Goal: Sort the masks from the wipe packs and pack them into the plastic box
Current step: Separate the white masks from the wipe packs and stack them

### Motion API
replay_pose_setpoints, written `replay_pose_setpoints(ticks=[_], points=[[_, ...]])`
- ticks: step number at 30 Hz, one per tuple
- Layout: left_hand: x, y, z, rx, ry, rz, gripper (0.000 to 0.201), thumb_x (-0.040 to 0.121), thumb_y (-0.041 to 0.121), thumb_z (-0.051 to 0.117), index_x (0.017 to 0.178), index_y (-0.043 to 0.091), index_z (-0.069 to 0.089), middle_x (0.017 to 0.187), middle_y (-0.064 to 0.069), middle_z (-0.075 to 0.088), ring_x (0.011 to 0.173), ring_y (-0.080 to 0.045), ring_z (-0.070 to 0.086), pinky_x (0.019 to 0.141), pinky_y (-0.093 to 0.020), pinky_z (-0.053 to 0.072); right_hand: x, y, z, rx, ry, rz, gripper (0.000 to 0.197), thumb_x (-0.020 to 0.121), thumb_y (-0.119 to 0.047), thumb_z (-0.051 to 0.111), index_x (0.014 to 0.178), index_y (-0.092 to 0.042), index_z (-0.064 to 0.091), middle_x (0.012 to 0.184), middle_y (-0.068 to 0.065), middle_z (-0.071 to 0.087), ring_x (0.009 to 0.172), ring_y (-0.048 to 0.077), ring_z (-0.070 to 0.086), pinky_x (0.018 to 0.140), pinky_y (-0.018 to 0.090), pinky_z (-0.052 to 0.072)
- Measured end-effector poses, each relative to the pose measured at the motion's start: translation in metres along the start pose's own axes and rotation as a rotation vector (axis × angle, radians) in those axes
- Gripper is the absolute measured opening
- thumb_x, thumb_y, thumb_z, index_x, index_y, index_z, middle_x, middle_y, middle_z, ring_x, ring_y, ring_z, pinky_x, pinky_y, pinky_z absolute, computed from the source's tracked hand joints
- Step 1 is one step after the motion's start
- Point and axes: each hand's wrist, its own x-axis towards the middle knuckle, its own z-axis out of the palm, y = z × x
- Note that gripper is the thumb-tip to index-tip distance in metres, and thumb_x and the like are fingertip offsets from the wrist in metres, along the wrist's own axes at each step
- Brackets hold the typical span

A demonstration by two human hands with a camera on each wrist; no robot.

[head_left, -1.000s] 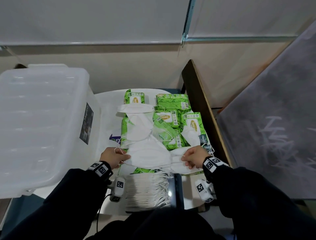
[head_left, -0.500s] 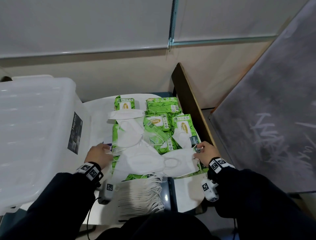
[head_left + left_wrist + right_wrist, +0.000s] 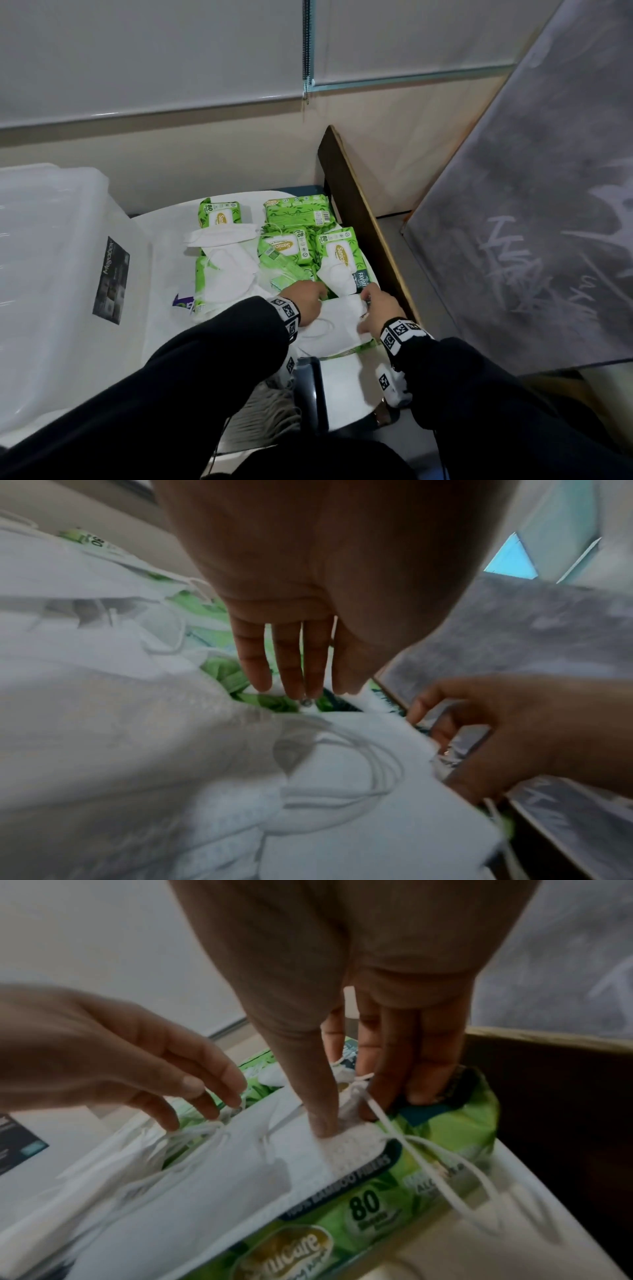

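Note:
Green wipe packs [image 3: 291,243] lie mixed with white masks [image 3: 229,270] on the white table. My right hand [image 3: 371,305] pinches the right end of a folded white mask [image 3: 337,327] that lies on a wipe pack [image 3: 342,1218]; in the right wrist view the thumb and fingers of my right hand [image 3: 342,1118] close on the mask [image 3: 240,1164]. My left hand [image 3: 317,294] reaches over the same mask's left end. Its fingers [image 3: 291,669] are nearly straight, and their tips touch the ear loops [image 3: 192,1129]. The clear plastic box [image 3: 51,274] stands at the left.
A stack of white masks [image 3: 263,414] lies at the table's near edge under my left forearm. A dark wooden board [image 3: 363,219] stands along the table's right side, with a grey panel [image 3: 531,240] beyond it. A wall closes the back.
My left hand has moved right, from the pile's left side across to the mask that my right hand holds. My right hand has stayed at that mask's right end.

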Motion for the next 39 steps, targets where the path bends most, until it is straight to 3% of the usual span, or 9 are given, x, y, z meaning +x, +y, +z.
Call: replay_pose_setpoints(ticks=[7,10,14,16,21,27,32,36,39], points=[[0.018,0.0,0.012,-0.1,-0.038,-0.147,0.029,0.092,0.036,0.067,0.119,0.027,0.068,0.114,0.0,0.066,0.104,-0.021,0.063,0.083,-0.028,0.05,0.008,0.025,-0.019,0.386,0.034,-0.041,0.054,0.072,0.003,0.073,0.118,-0.024,0.062,0.082,-0.003,0.061,0.066,0.011,0.056,0.052,0.015,0.041],[0.022,0.006,0.013,-0.134,-0.022,-0.152,0.024,0.092,0.034,0.068,0.113,0.022,0.07,0.112,0.0,0.065,0.104,-0.02,0.061,0.083,-0.028,0.05,0.011,0.032,-0.031,0.396,0.012,-0.084,0.045,0.075,0.002,0.072,0.108,-0.029,0.07,0.082,-0.004,0.062,0.071,0.013,0.06,0.059,0.019,0.045],[0.019,0.018,0.005,-0.305,0.13,-0.163,0.011,0.083,0.023,0.077,0.09,0.022,0.067,0.084,0.009,0.062,0.085,-0.017,0.061,0.061,-0.021,0.04,0.014,0.034,-0.042,0.552,0.051,-0.082,0.032,0.081,0.004,0.069,0.097,-0.023,0.075,0.076,-0.002,0.059,0.068,0.012,0.056,0.067,0.022,0.046],[0.016,0.023,-0.008,-0.436,0.209,-0.172,0.01,0.084,0.023,0.077,0.089,0.024,0.068,0.082,0.009,0.064,0.08,-0.015,0.062,0.062,-0.021,0.042,0.014,0.034,-0.049,0.659,0.101,-0.063,0.029,0.078,0.001,0.068,0.091,-0.023,0.076,0.083,0.006,0.068,0.073,0.018,0.063,0.075,0.029,0.052],[-0.001,0.024,-0.048,-0.832,0.301,-0.163,0.009,0.075,0.029,0.071,0.081,0.025,0.065,0.085,-0.006,0.073,0.077,-0.025,0.067,0.074,-0.038,0.053,0.012,0.034,-0.076,0.845,0.119,-0.081,0.042,0.084,0.009,0.059,0.116,-0.016,0.067,0.094,0.014,0.064,0.082,0.029,0.068,0.06,0.038,0.058],[-0.029,0.005,-0.062,-1.028,0.58,-0.27,0.017,0.065,0.03,0.067,0.081,0.027,0.062,0.082,-0.003,0.068,0.074,-0.022,0.062,0.074,-0.038,0.049,0.009,0.019,-0.093,0.847,0.153,-0.196,0.038,0.081,0.015,0.063,0.109,-0.01,0.071,0.082,0.003,0.07,0.074,0.016,0.069,0.066,0.026,0.055],[-0.055,0.003,-0.064,-1.071,0.751,-0.34,0.012,0.072,0.027,0.065,0.078,0.023,0.056,0.077,0.0,0.062,0.074,-0.022,0.057,0.074,-0.037,0.045,0.007,-0.004,-0.101,0.753,0.23,-0.314,0.033,0.082,0.008,0.065,0.089,-0.021,0.079,0.086,0.0,0.076,0.079,0.012,0.068,0.08,0.028,0.056],[-0.069,-0.006,-0.061,-1.158,0.827,-0.35,0.017,0.075,0.034,0.069,0.076,0.027,0.053,0.074,0.0,0.058,0.072,-0.02,0.053,0.073,-0.039,0.043,0.006,-0.02,-0.108,0.791,0.295,-0.32,0.026,0.087,-0.002,0.065,0.083,-0.024,0.08,0.084,-0.001,0.077,0.082,0.016,0.069,0.083,0.037,0.056],[-0.08,-0.002,-0.065,-1.275,0.887,-0.336,0.018,0.078,0.04,0.068,0.079,0.028,0.054,0.086,-0.007,0.062,0.08,-0.023,0.06,0.078,-0.046,0.053,0.005,-0.028,-0.119,0.861,0.364,-0.307,0.022,0.088,-0.012,0.066,0.085,-0.03,0.077,0.085,-0.002,0.078,0.085,0.021,0.074,0.083,0.047,0.061]])
